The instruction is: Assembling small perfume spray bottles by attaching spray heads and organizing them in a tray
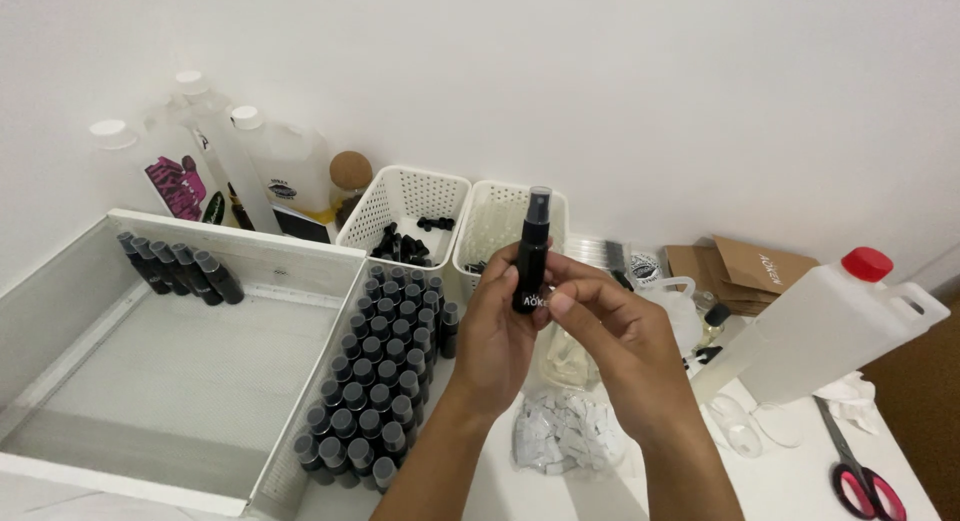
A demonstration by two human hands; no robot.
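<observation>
Above the counter, centre of view: one black spray bottle, slim, held upright with its long axis near vertical, nozzle cap on top and base down between the two hands. Left hand: back toward the camera, fingers curled round the lower body of the bottle from the left side, closed on it. Right hand: comes in from the right, thumb and fingertips pinching the bottle's lower part beside the pale print; whether it holds a label cannot be told. Both hands touch the bottle, meeting at its lower third; the upper half and cap stand free above them. Below and left of the hands: a block of like black bottles, uncapped, standing in close rows on the counter just beside the wall of a large white tray. Inside that tray, far corner: a short row of capped bottles. Behind: two white perforated baskets, the left one with black caps. Directly under the hands: a clear bag of small white slips. Right: a white jug with red cap, tilted; red-handled scissors at the counter's near right edge.
</observation>
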